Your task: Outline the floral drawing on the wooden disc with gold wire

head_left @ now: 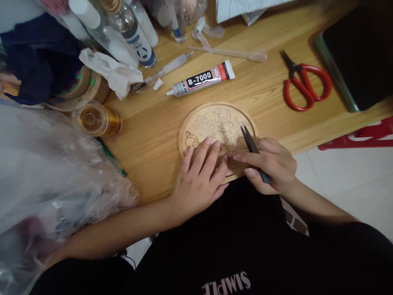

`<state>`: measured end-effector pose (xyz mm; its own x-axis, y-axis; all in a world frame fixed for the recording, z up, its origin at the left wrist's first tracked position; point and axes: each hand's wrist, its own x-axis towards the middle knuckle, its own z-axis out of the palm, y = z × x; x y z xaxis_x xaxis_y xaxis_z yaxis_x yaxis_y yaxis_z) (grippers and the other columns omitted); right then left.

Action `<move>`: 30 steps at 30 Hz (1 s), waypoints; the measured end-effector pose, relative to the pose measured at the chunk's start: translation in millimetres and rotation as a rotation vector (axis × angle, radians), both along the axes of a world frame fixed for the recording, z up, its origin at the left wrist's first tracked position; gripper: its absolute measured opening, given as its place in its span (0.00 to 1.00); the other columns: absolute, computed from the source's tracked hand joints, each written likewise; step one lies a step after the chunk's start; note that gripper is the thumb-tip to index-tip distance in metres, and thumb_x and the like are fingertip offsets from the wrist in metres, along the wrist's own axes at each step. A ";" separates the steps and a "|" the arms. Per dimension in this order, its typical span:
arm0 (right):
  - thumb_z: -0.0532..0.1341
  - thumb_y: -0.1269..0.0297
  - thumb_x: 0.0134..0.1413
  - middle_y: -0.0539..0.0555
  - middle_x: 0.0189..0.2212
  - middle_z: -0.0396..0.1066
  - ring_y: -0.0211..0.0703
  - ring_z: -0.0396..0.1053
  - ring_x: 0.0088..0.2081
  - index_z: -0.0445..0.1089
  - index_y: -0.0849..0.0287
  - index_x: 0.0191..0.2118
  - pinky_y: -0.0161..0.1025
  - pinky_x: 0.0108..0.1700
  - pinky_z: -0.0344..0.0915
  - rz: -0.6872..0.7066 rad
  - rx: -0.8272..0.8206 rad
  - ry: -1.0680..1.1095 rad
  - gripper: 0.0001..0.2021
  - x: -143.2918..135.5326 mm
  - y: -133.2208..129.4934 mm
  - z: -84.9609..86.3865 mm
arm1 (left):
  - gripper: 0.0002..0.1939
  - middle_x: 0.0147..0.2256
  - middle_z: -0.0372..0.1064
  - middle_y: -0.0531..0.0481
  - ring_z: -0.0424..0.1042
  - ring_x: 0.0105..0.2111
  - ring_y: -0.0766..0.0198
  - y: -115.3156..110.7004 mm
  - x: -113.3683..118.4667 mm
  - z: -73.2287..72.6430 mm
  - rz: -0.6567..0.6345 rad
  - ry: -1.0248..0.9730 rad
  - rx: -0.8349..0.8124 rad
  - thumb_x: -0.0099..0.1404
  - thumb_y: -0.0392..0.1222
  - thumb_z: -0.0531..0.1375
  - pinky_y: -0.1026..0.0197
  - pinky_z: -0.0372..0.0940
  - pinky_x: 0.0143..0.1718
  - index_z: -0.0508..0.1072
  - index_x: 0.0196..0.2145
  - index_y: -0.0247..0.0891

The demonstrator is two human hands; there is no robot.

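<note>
A round wooden plaque (196, 116) with a drawn pattern of curling lines lies at the table's front edge. Gold-coloured wire outlines (192, 140) follow part of the drawing on its left side. My left hand (201, 176) rests flat on the plaque's near part, its fingers stretched out and slightly spread. Black tweezers (252, 143) are held in my right hand (270, 166), their tips pointing away over the plaque's right side. The right index finger reaches toward my left fingertips; whether anything small lies between them I cannot tell.
Beyond the plaque lies a B-7000 glue tube (201, 80). Red-handled scissors (302, 84) and a dark phone-like device (359, 57) are at right. A spool of gold wire (100, 119), bottles (135, 37) and a plastic bag (61, 172) crowd the left. A pipette (236, 53) lies behind.
</note>
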<state>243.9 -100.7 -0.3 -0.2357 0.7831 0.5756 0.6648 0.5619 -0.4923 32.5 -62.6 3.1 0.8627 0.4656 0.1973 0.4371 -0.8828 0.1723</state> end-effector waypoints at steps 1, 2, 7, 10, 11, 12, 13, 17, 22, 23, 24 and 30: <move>0.55 0.68 0.62 0.58 0.34 0.79 0.48 0.75 0.35 0.68 0.59 0.50 0.44 0.35 0.71 -0.002 -0.004 -0.005 0.12 0.0 0.0 0.3 | 0.23 0.62 0.63 0.32 0.61 0.64 0.39 0.1 0.1 0.0 0.000 -0.001 0.001 0.71 0.50 0.55 0.40 0.52 0.63 0.69 0.56 0.32; 0.55 0.68 0.62 0.58 0.35 0.80 0.48 0.75 0.36 0.67 0.59 0.50 0.44 0.35 0.71 -0.004 -0.005 -0.008 0.12 -0.1 0.1 0.6 | 0.23 0.62 0.63 0.32 0.61 0.64 0.39 0.1 0.1 0.0 0.001 -0.002 0.002 0.71 0.50 0.55 0.40 0.53 0.63 0.69 0.56 0.32; 0.57 0.70 0.61 0.55 0.34 0.80 0.47 0.75 0.35 0.67 0.56 0.51 0.43 0.34 0.71 -0.042 -0.014 -0.022 0.13 -1.9 0.7 1.4 | 0.24 0.63 0.63 0.33 0.61 0.64 0.40 0.5 0.1 0.8 0.003 0.005 0.002 0.71 0.50 0.55 0.40 0.53 0.63 0.68 0.58 0.32; 0.57 0.70 0.61 0.56 0.33 0.79 0.48 0.75 0.35 0.67 0.57 0.50 0.44 0.34 0.71 -0.053 -0.008 -0.032 0.12 -3.0 0.5 1.2 | 0.24 0.63 0.63 0.33 0.60 0.64 0.41 0.4 -0.1 1.2 0.003 0.009 -0.005 0.71 0.50 0.55 0.40 0.53 0.64 0.68 0.58 0.32; 0.56 0.70 0.61 0.57 0.33 0.79 0.48 0.75 0.35 0.67 0.57 0.49 0.44 0.34 0.71 -0.052 -0.006 -0.032 0.11 -3.2 0.4 1.2 | 0.24 0.63 0.62 0.33 0.60 0.65 0.41 0.3 -0.2 1.1 0.003 0.010 -0.010 0.70 0.50 0.56 0.40 0.52 0.64 0.68 0.58 0.32; 0.56 0.70 0.61 0.57 0.33 0.80 0.48 0.75 0.35 0.67 0.58 0.49 0.44 0.34 0.71 -0.051 -0.005 -0.030 0.11 -3.2 0.2 1.2 | 0.24 0.63 0.62 0.33 0.59 0.65 0.40 0.2 -0.3 1.0 0.002 0.011 -0.015 0.70 0.50 0.56 0.40 0.52 0.64 0.68 0.58 0.32; 0.56 0.70 0.61 0.58 0.33 0.80 0.48 0.74 0.35 0.67 0.58 0.49 0.44 0.34 0.71 -0.049 -0.004 -0.025 0.11 -3.2 0.0 1.2 | 0.25 0.63 0.62 0.32 0.59 0.65 0.40 0.1 -0.3 0.9 0.001 0.012 -0.018 0.70 0.50 0.57 0.40 0.51 0.64 0.68 0.58 0.32; 0.57 0.70 0.61 0.56 0.34 0.80 0.48 0.75 0.35 0.67 0.57 0.49 0.44 0.34 0.71 -0.050 -0.014 -0.018 0.11 -3.0 0.1 1.4 | 0.24 0.63 0.62 0.33 0.60 0.65 0.40 0.1 -0.4 0.5 0.001 0.009 -0.011 0.70 0.50 0.56 0.40 0.52 0.64 0.68 0.58 0.32; 0.57 0.69 0.61 0.56 0.36 0.80 0.49 0.76 0.37 0.67 0.56 0.50 0.44 0.35 0.72 -0.059 -0.003 -0.049 0.12 -2.8 0.0 1.1 | 0.24 0.62 0.63 0.33 0.61 0.64 0.40 0.0 -0.1 0.8 0.004 0.011 0.005 0.71 0.50 0.55 0.40 0.54 0.63 0.68 0.58 0.32; 0.57 0.69 0.61 0.56 0.36 0.81 0.49 0.77 0.38 0.67 0.56 0.50 0.44 0.35 0.72 -0.064 -0.004 -0.063 0.12 -2.6 -0.3 1.0 | 0.24 0.62 0.64 0.33 0.61 0.64 0.40 -0.2 0.0 0.8 0.007 0.011 0.007 0.71 0.51 0.55 0.40 0.54 0.63 0.68 0.58 0.33; 0.57 0.69 0.61 0.56 0.37 0.81 0.49 0.77 0.38 0.67 0.56 0.49 0.44 0.36 0.72 -0.068 -0.009 -0.082 0.11 -2.5 -0.7 0.8 | 0.24 0.62 0.63 0.33 0.62 0.64 0.41 -0.3 -0.1 0.8 0.009 0.013 0.007 0.71 0.51 0.55 0.40 0.55 0.63 0.68 0.58 0.33; 0.60 0.71 0.58 0.54 0.35 0.81 0.48 0.76 0.36 0.70 0.57 0.44 0.43 0.35 0.71 -0.083 0.006 -0.149 0.08 -2.9 -1.3 0.2 | 0.25 0.63 0.63 0.33 0.61 0.64 0.40 -0.3 -0.2 -0.2 0.003 0.002 0.004 0.70 0.50 0.56 0.40 0.53 0.63 0.68 0.59 0.32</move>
